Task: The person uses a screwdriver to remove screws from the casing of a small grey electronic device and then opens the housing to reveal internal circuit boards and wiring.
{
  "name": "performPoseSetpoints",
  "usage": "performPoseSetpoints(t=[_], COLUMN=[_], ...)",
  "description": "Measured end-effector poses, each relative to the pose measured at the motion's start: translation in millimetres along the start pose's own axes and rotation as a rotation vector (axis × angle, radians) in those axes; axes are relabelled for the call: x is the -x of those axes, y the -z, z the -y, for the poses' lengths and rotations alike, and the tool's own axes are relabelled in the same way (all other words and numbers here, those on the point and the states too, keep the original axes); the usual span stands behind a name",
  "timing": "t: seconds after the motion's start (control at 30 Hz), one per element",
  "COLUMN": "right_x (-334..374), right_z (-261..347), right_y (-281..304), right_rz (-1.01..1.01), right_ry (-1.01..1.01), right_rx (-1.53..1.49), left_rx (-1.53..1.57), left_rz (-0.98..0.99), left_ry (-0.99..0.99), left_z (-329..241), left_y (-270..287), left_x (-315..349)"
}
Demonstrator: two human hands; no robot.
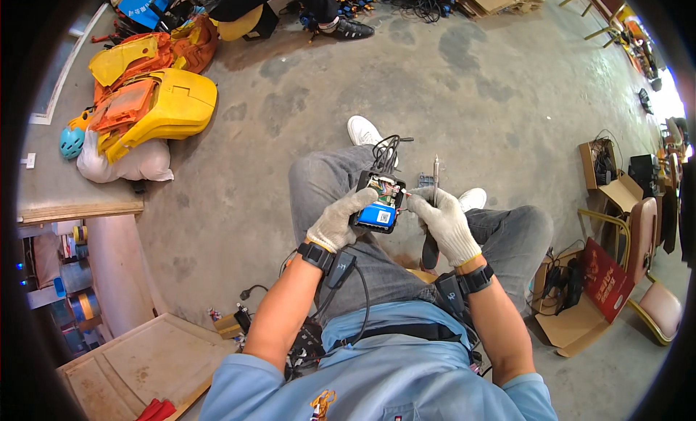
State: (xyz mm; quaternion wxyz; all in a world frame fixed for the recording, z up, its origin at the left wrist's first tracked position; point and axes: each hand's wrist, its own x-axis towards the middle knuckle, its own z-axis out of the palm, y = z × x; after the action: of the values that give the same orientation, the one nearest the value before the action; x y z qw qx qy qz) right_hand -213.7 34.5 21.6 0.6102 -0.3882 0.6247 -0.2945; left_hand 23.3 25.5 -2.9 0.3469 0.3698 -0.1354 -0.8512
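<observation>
In front of my lap, my left hand (pixel 341 219), in a pale knit glove, is closed round an open black plastic case (pixel 362 176). Inside sit a blue battery pack (pixel 377 215) with a square printed code and a green circuit board (pixel 382 184) with thin wires. A bundled black cable (pixel 386 154) lies at the case's far end. My right hand (pixel 444 219), gloved too, has its thumb and finger pinched at wire ends (pixel 404 192) by the case's right edge. A pen-like tool (pixel 436 176) with a metal tip points away from me through that hand, its dark handle showing below.
A small grey part (pixel 426 179) lies on the floor past my right hand. Yellow and orange plastic shells (pixel 177 105) are piled at left. At right stand an open cardboard box (pixel 573 323) and chairs (pixel 641 232). Another person's shoe (pixel 351 29) is at the far side.
</observation>
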Motion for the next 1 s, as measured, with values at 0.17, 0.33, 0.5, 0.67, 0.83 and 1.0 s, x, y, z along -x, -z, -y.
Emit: performPoseSetpoints(t=[0.17,0.33,0.5,0.67,0.83,1.0], right_x=[2,1,-6,-8,-9,-8], right_z=[7,6,-3,-7,-10,-6], right_y=[-1,0,0,-5,-5,-7], right_rz=[0.007,0.051,0.023,-0.014,-0.024,-0.013], right_ry=[0.018,0.069,0.217,0.312,0.32,0.298], right_rx=[0.04,0.151,0.43,0.513,0.528,0.506], left_rx=[-0.079,-0.071,-0.155,-0.188,-0.229,-0.227], left_rz=[0.074,0.06,-0.032,0.005,0.018,0.044], left_ry=[-0.026,-0.006,0.015,0.007,-0.002,-0.01], left_z=[5,5,2,2,-6,-3], left_y=[17,17,9,13,-3,2], left_x=[-7,-7,-4,-6,1,-2])
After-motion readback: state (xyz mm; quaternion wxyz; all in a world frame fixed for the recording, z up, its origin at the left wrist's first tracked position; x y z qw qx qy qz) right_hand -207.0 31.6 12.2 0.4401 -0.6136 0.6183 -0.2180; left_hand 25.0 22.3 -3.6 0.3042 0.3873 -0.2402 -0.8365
